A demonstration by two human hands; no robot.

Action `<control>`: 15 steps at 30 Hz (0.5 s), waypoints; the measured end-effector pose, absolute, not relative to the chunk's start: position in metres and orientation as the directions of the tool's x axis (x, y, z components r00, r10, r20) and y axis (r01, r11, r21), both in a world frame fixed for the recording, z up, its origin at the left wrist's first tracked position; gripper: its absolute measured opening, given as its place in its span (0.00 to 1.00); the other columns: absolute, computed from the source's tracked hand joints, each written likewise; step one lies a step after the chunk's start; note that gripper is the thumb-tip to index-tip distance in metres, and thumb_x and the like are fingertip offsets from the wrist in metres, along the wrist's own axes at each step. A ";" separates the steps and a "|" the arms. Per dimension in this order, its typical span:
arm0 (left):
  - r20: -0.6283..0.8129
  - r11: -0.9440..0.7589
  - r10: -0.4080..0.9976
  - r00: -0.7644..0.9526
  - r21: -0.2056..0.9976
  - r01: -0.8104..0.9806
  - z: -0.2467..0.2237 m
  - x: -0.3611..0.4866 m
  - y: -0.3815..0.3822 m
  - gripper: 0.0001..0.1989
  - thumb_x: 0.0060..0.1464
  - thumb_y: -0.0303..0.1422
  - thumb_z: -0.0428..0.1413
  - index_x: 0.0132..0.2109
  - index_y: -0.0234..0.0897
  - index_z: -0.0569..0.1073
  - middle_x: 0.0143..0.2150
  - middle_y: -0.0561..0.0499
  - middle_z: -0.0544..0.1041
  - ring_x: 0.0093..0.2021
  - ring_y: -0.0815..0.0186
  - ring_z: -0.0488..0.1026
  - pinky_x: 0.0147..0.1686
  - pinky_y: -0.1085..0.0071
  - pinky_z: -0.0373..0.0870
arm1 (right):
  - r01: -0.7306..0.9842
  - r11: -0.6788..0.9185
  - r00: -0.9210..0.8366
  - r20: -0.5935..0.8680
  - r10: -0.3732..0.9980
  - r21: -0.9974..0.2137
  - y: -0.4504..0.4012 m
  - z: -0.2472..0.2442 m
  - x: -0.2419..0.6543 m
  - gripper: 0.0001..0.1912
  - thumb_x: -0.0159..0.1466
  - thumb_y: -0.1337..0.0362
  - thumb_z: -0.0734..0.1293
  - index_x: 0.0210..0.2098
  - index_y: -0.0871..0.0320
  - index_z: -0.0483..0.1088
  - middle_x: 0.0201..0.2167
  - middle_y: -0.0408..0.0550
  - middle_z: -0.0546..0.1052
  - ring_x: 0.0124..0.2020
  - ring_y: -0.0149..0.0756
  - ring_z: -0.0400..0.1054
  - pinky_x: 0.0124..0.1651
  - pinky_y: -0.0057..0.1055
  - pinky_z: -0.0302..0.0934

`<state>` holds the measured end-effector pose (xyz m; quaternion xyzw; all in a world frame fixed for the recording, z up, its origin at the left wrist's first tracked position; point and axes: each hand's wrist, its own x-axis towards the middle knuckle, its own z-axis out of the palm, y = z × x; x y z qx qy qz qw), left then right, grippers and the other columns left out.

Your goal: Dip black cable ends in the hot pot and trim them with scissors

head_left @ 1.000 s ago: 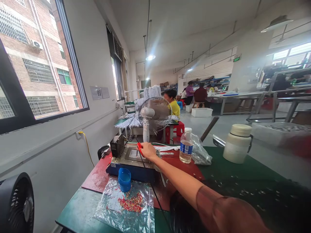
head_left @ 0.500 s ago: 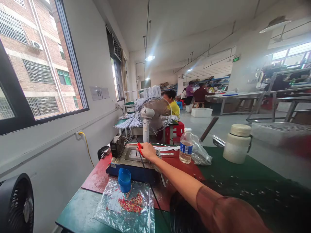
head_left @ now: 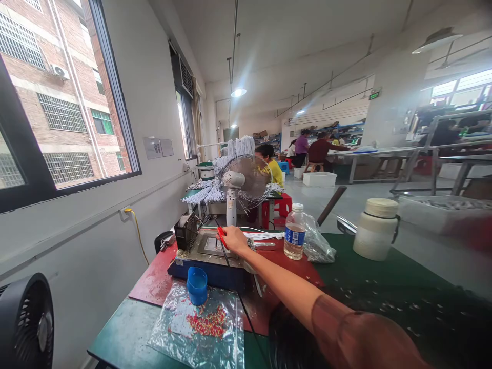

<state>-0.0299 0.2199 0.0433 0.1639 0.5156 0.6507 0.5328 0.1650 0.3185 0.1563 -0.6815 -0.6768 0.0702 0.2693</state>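
Observation:
My right hand (head_left: 233, 239) reaches in from the right over a blue-sided machine with a metal top (head_left: 209, 245) and a rectangular framed plate, which looks like a solder pot. Its fingers are closed on a slim red-handled tool (head_left: 221, 237), whose exact kind is too small to tell. A thin dark tip points down at the plate. A black cable (head_left: 246, 311) passes by the fingers and trails down toward the front edge. My left hand is out of view. In front of the machine, a blue cup (head_left: 197, 286) stands on a clear plastic bag (head_left: 172, 328) beside scattered red and yellow bits (head_left: 207, 322).
A small black fan (head_left: 187, 230) sits at the machine's back left; a white fan (head_left: 232, 179) stands behind. To the right are a water bottle (head_left: 294, 233), a plastic bag (head_left: 319, 243) and a cream jug (head_left: 375, 229). Black coils (head_left: 288, 338) lie near my arm. Co-workers sit farther back.
My right hand and the tool keep the same place over the plate. The view has shifted very slightly. A co-worker behind the white fan has moved a little.

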 end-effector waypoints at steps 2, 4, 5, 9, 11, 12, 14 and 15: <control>-0.334 0.108 0.864 -0.377 0.854 -0.509 0.041 -0.030 0.209 0.23 0.55 0.45 0.35 0.47 0.45 0.69 0.32 0.52 0.76 0.39 0.56 0.74 0.28 0.63 0.72 | 0.885 0.058 0.075 0.264 0.961 -0.462 0.319 0.156 0.165 0.13 0.58 0.56 0.62 0.29 0.55 0.75 0.28 0.49 0.76 0.32 0.37 0.70 0.26 0.24 0.47; -0.338 0.119 0.863 -0.375 0.858 -0.499 0.039 -0.030 0.199 0.24 0.55 0.45 0.35 0.47 0.43 0.70 0.29 0.51 0.75 0.36 0.57 0.74 0.22 0.68 0.70 | 0.885 0.057 0.074 0.262 0.962 -0.461 0.319 0.157 0.165 0.13 0.58 0.56 0.62 0.29 0.55 0.75 0.28 0.49 0.76 0.32 0.36 0.70 0.25 0.24 0.46; -0.339 0.123 0.863 -0.375 0.860 -0.495 0.039 -0.030 0.194 0.23 0.55 0.44 0.36 0.46 0.44 0.70 0.28 0.52 0.74 0.34 0.59 0.75 0.21 0.69 0.69 | 0.885 0.058 0.073 0.261 0.963 -0.461 0.319 0.157 0.165 0.13 0.58 0.56 0.62 0.29 0.56 0.75 0.28 0.49 0.76 0.32 0.36 0.70 0.25 0.24 0.46; -0.345 0.133 0.858 -0.379 0.865 -0.485 0.040 -0.029 0.183 0.26 0.55 0.44 0.35 0.42 0.38 0.73 0.26 0.54 0.73 0.32 0.58 0.74 0.19 0.74 0.65 | 0.885 0.061 0.068 0.257 0.964 -0.461 0.320 0.158 0.166 0.13 0.59 0.57 0.61 0.29 0.56 0.75 0.28 0.49 0.76 0.31 0.35 0.69 0.24 0.24 0.45; -0.348 0.133 0.855 -0.385 0.864 -0.485 0.043 -0.028 0.182 0.29 0.55 0.45 0.32 0.42 0.36 0.73 0.27 0.53 0.73 0.33 0.58 0.74 0.19 0.74 0.66 | 0.885 0.063 0.065 0.255 0.965 -0.462 0.320 0.158 0.167 0.13 0.59 0.57 0.61 0.29 0.56 0.75 0.28 0.49 0.76 0.31 0.35 0.69 0.24 0.24 0.45; -0.349 0.131 0.853 -0.389 0.863 -0.487 0.046 -0.027 0.183 0.28 0.55 0.45 0.32 0.43 0.37 0.73 0.28 0.52 0.74 0.34 0.58 0.74 0.20 0.73 0.66 | 0.884 0.064 0.064 0.255 0.965 -0.462 0.320 0.158 0.167 0.13 0.59 0.57 0.61 0.29 0.56 0.75 0.28 0.49 0.76 0.31 0.35 0.69 0.25 0.24 0.45; -0.348 0.122 0.849 -0.397 0.861 -0.493 0.053 -0.026 0.188 0.27 0.55 0.45 0.34 0.43 0.38 0.73 0.31 0.52 0.75 0.36 0.56 0.74 0.20 0.73 0.66 | 0.884 0.066 0.061 0.255 0.965 -0.462 0.320 0.158 0.167 0.12 0.58 0.57 0.62 0.29 0.55 0.75 0.28 0.49 0.76 0.31 0.36 0.69 0.25 0.24 0.45; -0.346 0.116 0.848 -0.401 0.860 -0.497 0.058 -0.025 0.193 0.26 0.55 0.45 0.35 0.43 0.39 0.73 0.31 0.53 0.75 0.36 0.55 0.74 0.19 0.73 0.66 | 0.884 0.067 0.059 0.254 0.965 -0.462 0.320 0.158 0.167 0.12 0.58 0.57 0.62 0.29 0.55 0.75 0.28 0.48 0.76 0.31 0.36 0.69 0.25 0.24 0.45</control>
